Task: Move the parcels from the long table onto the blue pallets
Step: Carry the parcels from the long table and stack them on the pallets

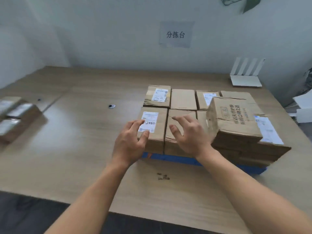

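Several brown cardboard parcels stand packed together on a blue pallet (177,159) on the wooden table (76,132). My left hand (130,142) hovers with fingers spread at the near-left parcel (156,132), which bears a white label; the fingertips lie on or just above its top. My right hand (189,134) is open above the plain parcel (172,141) beside it. A larger printed box (236,119) lies tilted on top of the stack at the right. More labelled parcels (15,119) sit at the table's left edge.
A white router (245,76) with upright antennas stands at the back right by the wall. A paper sign (175,34) hangs on the wall. White items (303,107) lie off the right edge. Small dark specks (163,176) mark the tabletop near the pallet.
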